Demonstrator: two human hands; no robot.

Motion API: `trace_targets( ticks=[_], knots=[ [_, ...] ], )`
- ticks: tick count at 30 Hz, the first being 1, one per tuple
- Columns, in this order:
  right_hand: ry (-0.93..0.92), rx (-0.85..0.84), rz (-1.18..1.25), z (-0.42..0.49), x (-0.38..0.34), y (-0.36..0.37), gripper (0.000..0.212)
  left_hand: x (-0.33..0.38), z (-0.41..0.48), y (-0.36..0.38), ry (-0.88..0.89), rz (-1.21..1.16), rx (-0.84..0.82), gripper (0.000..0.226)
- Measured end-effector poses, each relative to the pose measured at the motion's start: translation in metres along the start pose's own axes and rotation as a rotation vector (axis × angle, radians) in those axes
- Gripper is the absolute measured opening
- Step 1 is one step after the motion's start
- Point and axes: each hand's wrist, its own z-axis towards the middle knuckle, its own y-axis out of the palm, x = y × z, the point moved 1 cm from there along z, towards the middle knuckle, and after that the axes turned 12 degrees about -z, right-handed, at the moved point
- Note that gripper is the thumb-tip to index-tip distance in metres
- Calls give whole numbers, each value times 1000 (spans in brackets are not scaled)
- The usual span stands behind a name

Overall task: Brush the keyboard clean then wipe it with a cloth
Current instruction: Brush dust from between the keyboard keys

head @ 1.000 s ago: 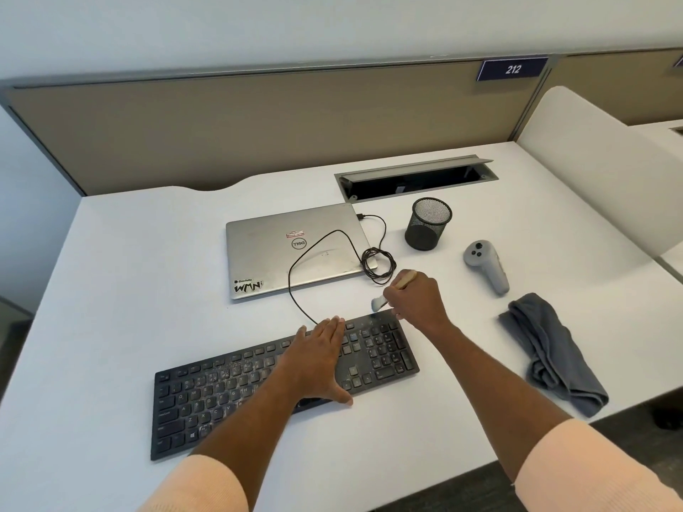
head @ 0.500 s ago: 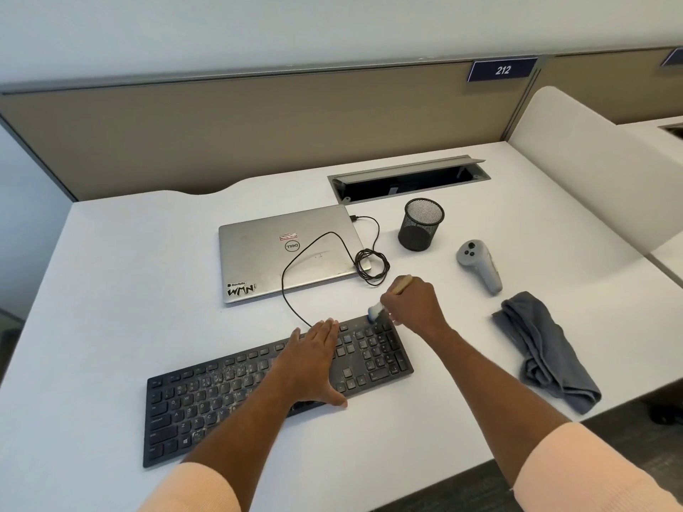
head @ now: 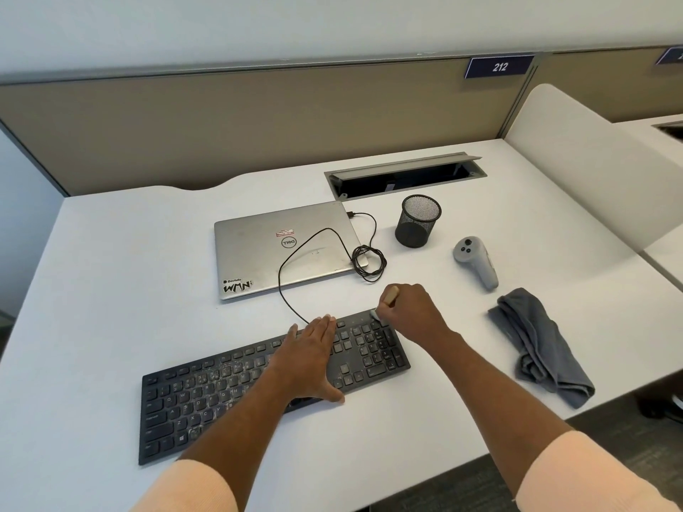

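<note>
The keyboard [head: 192, 404] lies slantwise on the table [head: 111, 290] in front of me, its left end nearer to me. Pale dust and crumbs show across the letter keys on that left half, so I judge the brushing is only begun. My left hand [head: 310, 358] lies flat on the middle of the board, fingers straight and close together, thumb spread out towards the near edge, pressing down to hold it from sliding.

To the right of it, my right hand [head: 415, 314] has its fingers curled round the wooden handle of the brush [head: 390, 295], and the pale bristles touch the far right corner of the board, above the number pad. The first step, brushing, is the one in hand.

Next, I think, the brush should sweep row by row from this corner towards the dusty letter keys, with short strokes that push the dirt off an edge rather than into the gaps. My left hand covers keys that need doing, so it will have to shift.

The grey cloth [head: 539, 349] lies crumpled on the table, well apart at the far right, untouched, waiting for the wiping.
</note>
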Motion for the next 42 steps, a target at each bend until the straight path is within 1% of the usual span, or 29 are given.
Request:
trace_targets(
  ticks=[3,5,7,10,15,18,20,22,26,29,31,33,35,36,40,42],
  knots=[
    [60,48,61,0,1,-1,12,0,0,0,3,3,0,139],
    [127,97,45,0,6,-2,11,0,0,0,6,4,3,138],
    [169,99,20,-3,9,-2,10,-1,0,1,9,0,6,139],
    [139,53,25,-10,0,3,12,-1,0,2,10,1,8,139],
    [91,-6,107,-14,-18,8,16,-1,-1,2,14,2,12,138],
    [139,41,129,-13,-16,-1,21,-3,-4,3,14,-2,19,138],
    [186,83,101,-11,-10,-4,16,-6,-6,4,14,-10,21,138],
    [204,81,65,-11,-6,-5,13,-9,-10,4,10,-18,27,138],
    [139,-13,115,-17,-19,5,14,-12,-12,5,5,-22,36,138],
    [100,-46,179,-16,-28,11,16,-10,-11,5,4,-17,32,138],
    [119,-45,222,-14,-30,11,16,-11,-12,5,4,-16,31,138],
    [170,-8,250,-12,-27,8,14,-13,-15,5,1,-12,43,137],
    [198,36,204,-9,-23,4,15,-15,-19,6,-4,-6,56,136],
    [198,31,174,-8,-23,4,17,-16,-21,6,-6,-4,60,136],
    [107,-67,151,-13,-34,10,15,-17,-23,6,-11,3,61,136],
    [81,-63,150,-14,-38,10,15,-16,-23,5,-12,2,57,136]
  ],
)
